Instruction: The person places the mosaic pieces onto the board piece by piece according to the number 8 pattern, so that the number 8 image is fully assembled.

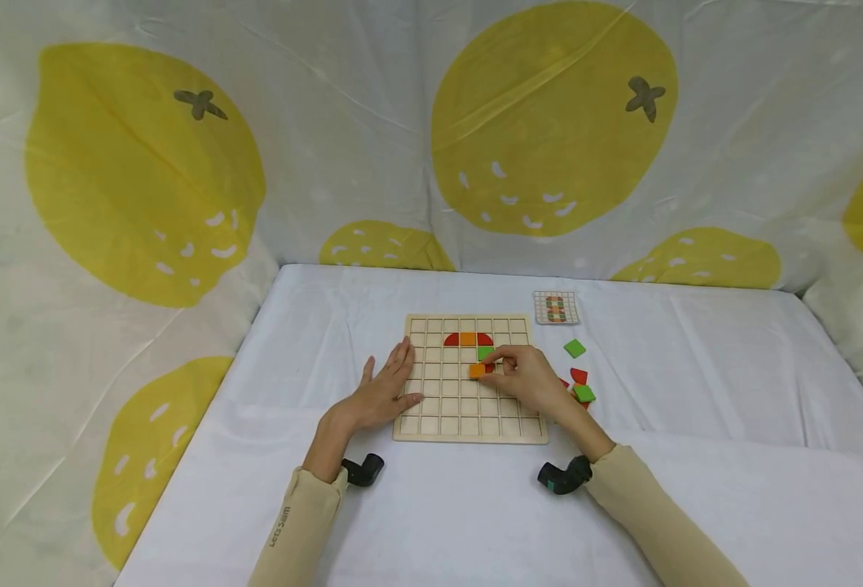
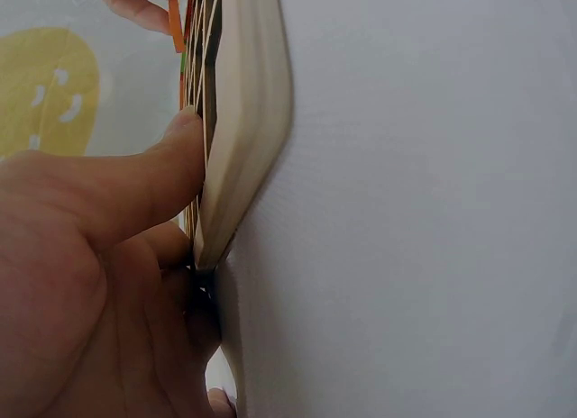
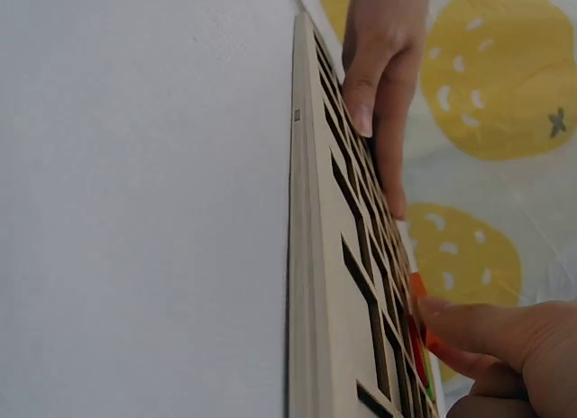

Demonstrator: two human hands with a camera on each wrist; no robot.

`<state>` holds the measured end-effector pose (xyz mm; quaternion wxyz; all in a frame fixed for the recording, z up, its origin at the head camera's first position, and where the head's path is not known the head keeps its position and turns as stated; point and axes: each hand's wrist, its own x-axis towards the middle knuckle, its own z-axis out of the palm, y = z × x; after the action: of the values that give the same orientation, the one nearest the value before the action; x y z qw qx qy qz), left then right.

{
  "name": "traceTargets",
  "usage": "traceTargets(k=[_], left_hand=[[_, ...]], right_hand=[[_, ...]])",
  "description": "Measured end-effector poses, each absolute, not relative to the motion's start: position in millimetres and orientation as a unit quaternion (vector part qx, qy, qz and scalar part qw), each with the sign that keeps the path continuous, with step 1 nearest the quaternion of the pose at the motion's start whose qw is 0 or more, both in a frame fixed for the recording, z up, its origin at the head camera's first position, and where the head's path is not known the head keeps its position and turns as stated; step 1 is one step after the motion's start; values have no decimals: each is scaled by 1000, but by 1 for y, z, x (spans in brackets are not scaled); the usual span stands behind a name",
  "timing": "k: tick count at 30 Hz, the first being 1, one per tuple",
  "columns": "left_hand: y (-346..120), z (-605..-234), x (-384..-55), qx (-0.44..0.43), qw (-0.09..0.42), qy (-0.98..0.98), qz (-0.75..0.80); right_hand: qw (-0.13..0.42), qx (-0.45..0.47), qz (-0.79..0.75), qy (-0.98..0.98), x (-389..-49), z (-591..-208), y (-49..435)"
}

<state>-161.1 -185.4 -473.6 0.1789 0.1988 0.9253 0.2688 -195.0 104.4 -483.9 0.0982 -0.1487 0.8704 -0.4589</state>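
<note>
Orange square tile (image 1: 477, 371) pinched above the wooden grid board (image 1: 431, 409)

The right hand (image 1: 529, 380) pinches the tile between thumb and index finger over the middle of the grid; whether it touches the board is unclear. The left hand (image 1: 381, 393) lies spread at the board's left edge, thumb apart from the fingers.

One row in from the far edge, a flat orange square (image 1: 468, 339) sits between two red quarter-round tiles (image 1: 451, 340). A green square tile (image 1: 486, 353) lies below the right-hand one, and a red piece (image 1: 490, 368), partly hidden, shows beside the pinched tile.

On the white-covered desk (image 1: 460, 522), right of the board, are a separate green tile (image 1: 574, 348) and a small pile of red and green pieces (image 1: 584, 394). A pattern card (image 1: 556, 308) lies near the board's far right corner.
</note>
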Motion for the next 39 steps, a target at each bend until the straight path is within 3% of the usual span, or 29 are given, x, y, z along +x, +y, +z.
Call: traceTargets(k=[32, 39], left_hand=[[-186, -474, -163, 197, 183, 922, 277], [-184, -466, -161, 194, 188, 929, 252]], right_hand=[[58, -162, -438, 882, -196, -488, 89], [84, -167, -435, 881, -193, -482, 94]])
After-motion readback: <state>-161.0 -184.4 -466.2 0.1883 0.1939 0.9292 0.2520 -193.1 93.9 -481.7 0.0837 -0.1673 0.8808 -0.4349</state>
